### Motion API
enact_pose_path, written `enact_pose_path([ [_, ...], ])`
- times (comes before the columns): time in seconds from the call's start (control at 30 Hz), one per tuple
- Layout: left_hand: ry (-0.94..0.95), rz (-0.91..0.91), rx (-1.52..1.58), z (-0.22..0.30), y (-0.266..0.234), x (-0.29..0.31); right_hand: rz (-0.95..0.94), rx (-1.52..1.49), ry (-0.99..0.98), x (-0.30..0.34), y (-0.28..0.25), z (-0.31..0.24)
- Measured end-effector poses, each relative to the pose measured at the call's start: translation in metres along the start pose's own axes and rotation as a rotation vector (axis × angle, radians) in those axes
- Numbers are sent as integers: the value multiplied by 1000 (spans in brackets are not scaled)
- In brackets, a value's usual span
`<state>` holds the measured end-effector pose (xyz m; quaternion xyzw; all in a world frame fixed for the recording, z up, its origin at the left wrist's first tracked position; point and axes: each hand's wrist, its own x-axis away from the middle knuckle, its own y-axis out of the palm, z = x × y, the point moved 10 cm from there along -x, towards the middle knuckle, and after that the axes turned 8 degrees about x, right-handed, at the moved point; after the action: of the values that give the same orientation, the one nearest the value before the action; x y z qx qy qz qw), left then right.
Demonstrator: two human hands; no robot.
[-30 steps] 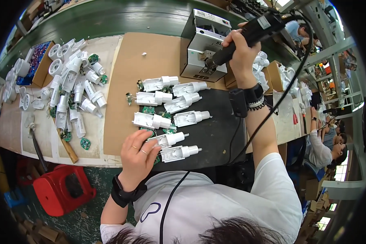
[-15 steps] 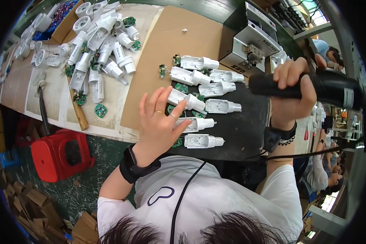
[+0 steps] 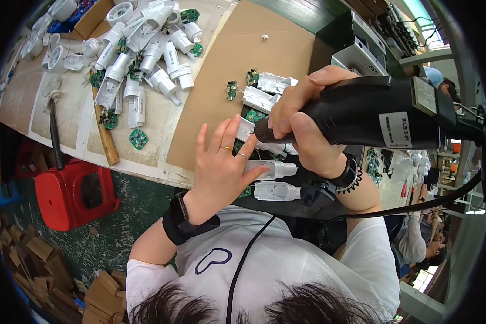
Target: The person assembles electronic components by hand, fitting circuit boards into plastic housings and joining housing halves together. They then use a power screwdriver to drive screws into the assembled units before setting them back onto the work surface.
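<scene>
My right hand [image 3: 308,121] is wrapped round a thick black corded electric screwdriver [image 3: 362,110], held slanting with its nose at a white plastic housing [image 3: 245,128]. The nose and my fingers hide most of that housing and the tip itself. My left hand [image 3: 220,167] lies with fingers spread, the index fingertip against the same housing. Below it, the thumb reaches over another white housing [image 3: 279,169], and one more housing [image 3: 277,191] lies nearest me. Two further housings [image 3: 260,100] lie beyond, with small green circuit boards [image 3: 231,90] wired beside them.
A brown cardboard sheet [image 3: 205,102] covers the middle of the table. Left of it is a heap of white housings [image 3: 148,59] with green boards, and a wooden handle [image 3: 108,140]. A metal box machine [image 3: 360,58] stands far right. A red stool [image 3: 54,200] is at left; people sit at right.
My right hand has brought the electric screwdriver left and down from beside the metal machine to the housing at my left fingertips. My left hand stays nearly in place; the whole view has shifted slightly.
</scene>
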<state>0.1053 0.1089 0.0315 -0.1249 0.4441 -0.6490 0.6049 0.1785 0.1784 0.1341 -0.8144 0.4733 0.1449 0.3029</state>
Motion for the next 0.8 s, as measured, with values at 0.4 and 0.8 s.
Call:
enact_pose_path([
  [0.4, -19, 1, 19, -4, 2, 0, -60, 53, 37, -3, 12, 13],
  [0.8, -27, 21, 19, -5, 2, 2, -54, -105, 124, 1, 20, 24],
])
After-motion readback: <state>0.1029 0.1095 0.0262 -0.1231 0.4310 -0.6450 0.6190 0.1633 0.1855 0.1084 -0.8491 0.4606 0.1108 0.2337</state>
